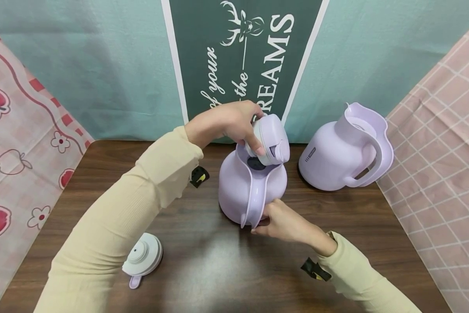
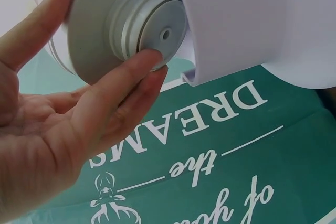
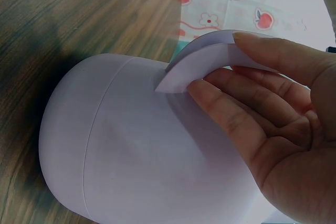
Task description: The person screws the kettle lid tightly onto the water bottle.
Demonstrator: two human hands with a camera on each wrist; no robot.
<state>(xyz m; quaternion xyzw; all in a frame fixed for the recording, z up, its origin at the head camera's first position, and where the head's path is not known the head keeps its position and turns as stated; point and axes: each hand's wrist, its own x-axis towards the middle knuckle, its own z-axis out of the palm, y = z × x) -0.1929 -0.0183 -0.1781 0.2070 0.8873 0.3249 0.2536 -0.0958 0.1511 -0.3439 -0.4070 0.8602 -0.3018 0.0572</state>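
A lavender thermal jug point(image 1: 234, 187) stands near the centre of the desk point(image 1: 211, 269), its handle point(image 1: 256, 195) turned to 6 o'clock, which probably suits a person reaching in from that side. The right hand point(image 1: 283, 219) has its grip closed round the handle, thumb outside and fingers inside the loop, presumably to steady the jug while the other hand works.

The left hand point(image 1: 238, 124) has its grip round the held lid point(image 1: 273, 132), pinching its sides just past the jug's centre, between 12 and 1 o'clock. The lid is tilted at the mouth, and a dark opening point(image 1: 254, 164) shows beneath it, so it is not seated; in the left wrist view two fingertips lie by its pale stopper point(image 2: 160, 30). The tilt likely leaves room between stopper and rim.

From this jug, the second jug point(image 1: 332, 152) stands at 2 o'clock, apart, with its handle towards 4. The loose lid point(image 1: 146, 252) lies at 8 o'clock, stopper up, perhaps to spare the stopper contact with the desk; the left sleeve partly covers it.

Counted: two thermal jugs, each with one handle; two lids, one held and one lying; two hands, both occupied.
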